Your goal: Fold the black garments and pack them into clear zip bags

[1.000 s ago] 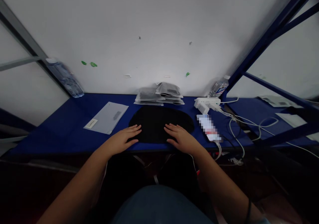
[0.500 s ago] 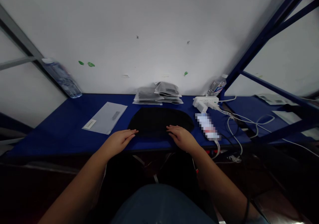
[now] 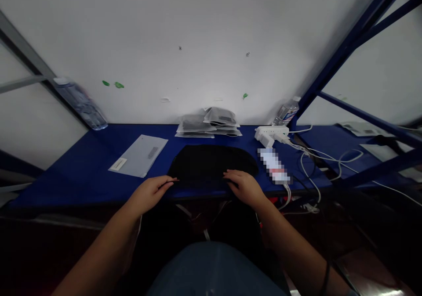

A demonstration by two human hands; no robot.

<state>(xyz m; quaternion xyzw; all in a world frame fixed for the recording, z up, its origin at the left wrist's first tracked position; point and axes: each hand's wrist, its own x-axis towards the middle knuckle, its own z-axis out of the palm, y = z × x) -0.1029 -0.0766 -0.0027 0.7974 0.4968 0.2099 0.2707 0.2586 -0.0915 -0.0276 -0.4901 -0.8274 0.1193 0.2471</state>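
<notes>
A black piece of fabric point(image 3: 211, 162), rounded at both ends, lies flat on the blue tabletop point(image 3: 82, 168) in front of me. My left hand point(image 3: 152, 191) pinches its near left corner between thumb and fingers. At the near edge, right of the middle, my right hand point(image 3: 244, 187) has the fabric between thumb and fingers. Left of the fabric lies a flat translucent bag point(image 3: 140, 155) with a white label. Several packed translucent bags point(image 3: 207, 122) are stacked behind the fabric.
To the right are a phone point(image 3: 274, 166) with cables, a white power strip point(image 3: 272, 133) and a small bottle point(image 3: 286, 111). A large bottle point(image 3: 82, 105) leans at the back left. Blue frame bars point(image 3: 349, 52) rise on the right.
The fabric's near edge has come slightly toward me. My left hand has moved a little back and left, and my right hand slightly right and nearer.
</notes>
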